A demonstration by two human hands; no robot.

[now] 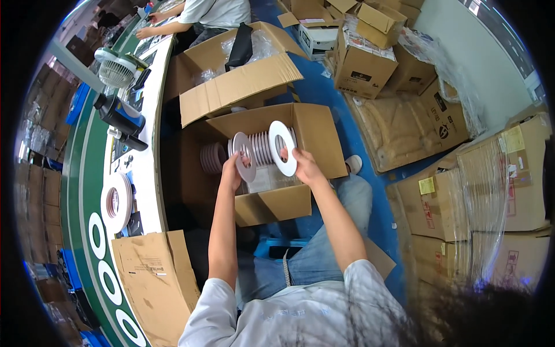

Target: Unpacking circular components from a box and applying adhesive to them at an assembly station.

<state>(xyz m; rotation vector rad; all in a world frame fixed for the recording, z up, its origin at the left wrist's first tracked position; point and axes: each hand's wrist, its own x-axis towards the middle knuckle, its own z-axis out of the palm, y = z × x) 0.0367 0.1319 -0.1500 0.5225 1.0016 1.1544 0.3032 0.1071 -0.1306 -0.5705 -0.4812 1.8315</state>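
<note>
Both my hands are over an open cardboard box (273, 206) in front of me. My left hand (230, 173) is closed on a flat white ring (247, 174), its fingertips showing in the hole. In my right hand (308, 166) a second white ring (278, 128) is pinched by its lower right rim, tilted up on edge. Behind these two, a row of similar rings (263, 148) stands on edge inside the box. A shorter, darker-looking group of rings (211, 158) sits to its left. Clear plastic (267, 178) shows below the row.
Left, a white worktop (151, 191) carries a stack of rings (110, 217), a black bottle (120, 114) and a fan (115, 70). Single rings (110, 266) lie along a green belt (87, 196). Another open box (241, 87) stands behind; cartons (428, 217) line the right. Another person (217, 13) sits beyond.
</note>
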